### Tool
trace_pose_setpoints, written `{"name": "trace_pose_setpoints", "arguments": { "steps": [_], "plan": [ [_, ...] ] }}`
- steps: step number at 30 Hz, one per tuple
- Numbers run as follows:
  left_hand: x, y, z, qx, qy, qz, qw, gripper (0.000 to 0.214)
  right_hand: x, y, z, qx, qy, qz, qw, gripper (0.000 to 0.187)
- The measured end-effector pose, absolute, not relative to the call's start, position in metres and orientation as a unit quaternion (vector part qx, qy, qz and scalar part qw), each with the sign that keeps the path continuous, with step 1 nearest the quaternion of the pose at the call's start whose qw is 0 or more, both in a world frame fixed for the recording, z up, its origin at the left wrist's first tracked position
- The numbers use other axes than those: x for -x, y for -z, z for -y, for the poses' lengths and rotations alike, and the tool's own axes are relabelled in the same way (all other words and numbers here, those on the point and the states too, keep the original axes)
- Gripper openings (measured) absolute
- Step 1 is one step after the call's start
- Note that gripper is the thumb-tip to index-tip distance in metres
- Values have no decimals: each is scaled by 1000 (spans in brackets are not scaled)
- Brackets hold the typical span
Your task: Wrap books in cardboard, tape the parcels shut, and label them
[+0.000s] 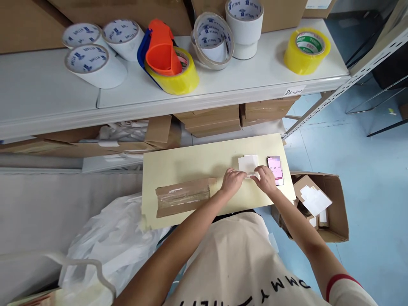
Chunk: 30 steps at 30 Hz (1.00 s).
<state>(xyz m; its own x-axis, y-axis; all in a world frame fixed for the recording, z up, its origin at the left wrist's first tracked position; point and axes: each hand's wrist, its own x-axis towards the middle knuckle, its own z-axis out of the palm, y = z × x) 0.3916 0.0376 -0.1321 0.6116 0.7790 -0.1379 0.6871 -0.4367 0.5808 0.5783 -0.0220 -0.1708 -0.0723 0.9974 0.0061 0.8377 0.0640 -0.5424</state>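
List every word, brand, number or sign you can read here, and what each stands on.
"HT.TAPE": inside the white tape rolls.
Apparently "D3-4-1": handwritten label on the shelf edge.
"MMY": upside down on the garment; its other lettering is cut off or unclear.
Too small or blurred: the phone's digits, the right-hand yellow tape roll's green core, the box label.

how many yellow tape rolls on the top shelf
2: one yellow roll near the middle of the top shelf, partly covered by an orange plastic piece; another yellow roll toward the right end. Any behind other things would be hidden.
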Motion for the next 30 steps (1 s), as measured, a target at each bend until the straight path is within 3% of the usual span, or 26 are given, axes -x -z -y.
{"name": "trace_pose_setpoints", "arguments": {
  "steps": [3,5,9,10,12,15,18,22,27,30],
  "plan": [
    [-379,126,-41,-799,-114,-467,363,16,-579,179,19,684,-254,614,301,68],
    [-370,122,-47,-760,-136,-476,420,16,-580,184,11,683,-309,569,339,77],
    [-356,117,-70,-667,-189,-507,513,27,-579,184,-9,638,-438,527,350,36],
    [-352,115,-77,-647,-200,-525,516,28,-577,183,-13,632,-456,521,349,33],
    [-346,109,-87,-626,-226,-576,475,27,-571,179,-17,628,-467,517,349,37],
    [-344,93,-92,-674,-276,-612,308,34,-563,172,-19,623,-450,550,328,39],
    [-355,76,-86,-809,-219,-502,212,43,-556,165,-20,614,-410,612,283,40],
    [-381,72,-83,-905,-53,-355,228,23,-551,160,-22,594,-377,655,275,41],
    [-392,87,-98,-882,16,-391,263,30,-548,161,-21,577,-394,635,329,42],
    [-391,93,-108,-853,26,-426,300,29,-547,164,-18,572,-412,617,350,29]
  ]
}}
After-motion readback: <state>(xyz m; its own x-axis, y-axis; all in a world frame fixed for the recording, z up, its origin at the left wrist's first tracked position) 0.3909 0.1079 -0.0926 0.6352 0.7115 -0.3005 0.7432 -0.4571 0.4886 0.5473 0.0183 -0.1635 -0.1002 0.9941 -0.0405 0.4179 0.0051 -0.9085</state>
